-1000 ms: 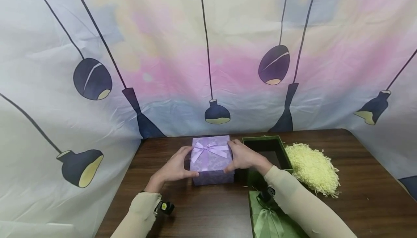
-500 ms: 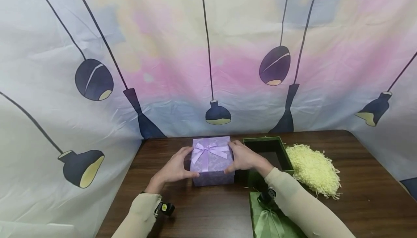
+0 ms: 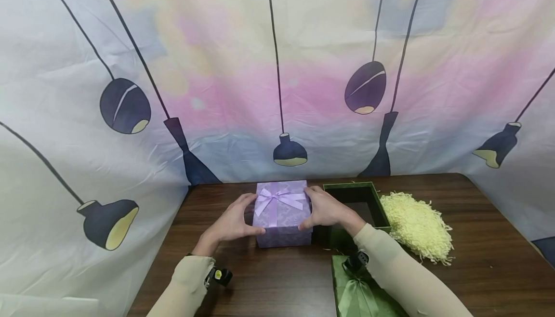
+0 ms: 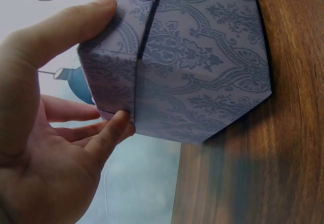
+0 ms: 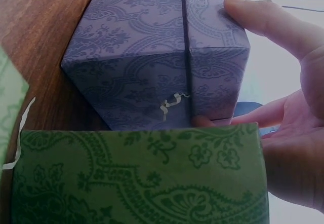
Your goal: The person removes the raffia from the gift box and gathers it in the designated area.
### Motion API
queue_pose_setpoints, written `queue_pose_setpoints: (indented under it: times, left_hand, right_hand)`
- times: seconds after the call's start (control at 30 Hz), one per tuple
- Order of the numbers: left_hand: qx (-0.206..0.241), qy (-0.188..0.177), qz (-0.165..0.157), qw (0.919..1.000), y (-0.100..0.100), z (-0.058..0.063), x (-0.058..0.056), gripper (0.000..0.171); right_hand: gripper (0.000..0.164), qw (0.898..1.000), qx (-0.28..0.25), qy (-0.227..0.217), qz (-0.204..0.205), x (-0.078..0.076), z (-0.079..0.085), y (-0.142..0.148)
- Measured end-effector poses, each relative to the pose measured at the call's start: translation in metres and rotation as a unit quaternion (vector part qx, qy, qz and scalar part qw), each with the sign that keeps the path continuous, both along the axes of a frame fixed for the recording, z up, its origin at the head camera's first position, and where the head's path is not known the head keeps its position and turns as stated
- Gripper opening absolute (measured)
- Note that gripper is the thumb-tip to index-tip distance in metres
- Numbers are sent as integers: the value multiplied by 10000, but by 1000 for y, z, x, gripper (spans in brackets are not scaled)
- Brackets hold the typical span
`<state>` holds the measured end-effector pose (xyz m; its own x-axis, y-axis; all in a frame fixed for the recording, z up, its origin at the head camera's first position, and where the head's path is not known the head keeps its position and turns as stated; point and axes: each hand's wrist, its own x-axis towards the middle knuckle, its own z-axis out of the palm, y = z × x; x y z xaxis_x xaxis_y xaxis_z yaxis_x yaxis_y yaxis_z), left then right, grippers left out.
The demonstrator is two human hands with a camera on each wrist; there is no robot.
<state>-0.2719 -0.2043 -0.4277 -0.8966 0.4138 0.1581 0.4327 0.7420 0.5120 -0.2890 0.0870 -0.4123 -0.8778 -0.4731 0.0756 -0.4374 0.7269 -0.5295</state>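
A purple patterned gift box (image 3: 284,239) stands on the table, its lid (image 3: 288,218) on top and a lilac ribbon bow (image 3: 277,201) across the lid. My left hand (image 3: 231,219) grips the lid's left side, thumb at the front edge. On the opposite side my right hand (image 3: 327,207) holds the lid the same way. Both wrist views show fingers at the lid's rim and a thin dark line between lid and box. A pale curly paper shred (image 5: 172,102) clings to the box's right side. The inside of the box is hidden.
Right beside the purple box stands an open green box (image 3: 381,206). A pile of pale yellow shredded paper (image 3: 416,225) lies to its right. The green lid (image 3: 368,293) with its bow lies in front, partly under the right forearm. A printed cloth (image 3: 243,90) hangs behind the table.
The purple lid's far edge sits very slightly higher in the head view than half a second ago. Both hands keep their hold, and the green box, its lid and the paper stay put.
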Motion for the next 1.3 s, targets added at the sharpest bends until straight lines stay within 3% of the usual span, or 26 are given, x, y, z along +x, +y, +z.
queue_pose_setpoints:
  times: [0.6, 1.3]
  left_hand:
    - [92, 62, -28, 9999, 1, 11, 1, 101]
    - [353, 384, -186, 9985, 3, 31, 14, 100]
  right_hand:
    - [114, 9997, -205, -91, -112, 5, 8, 3]
    - [114, 9983, -417, 377, -143, 24, 28, 12]
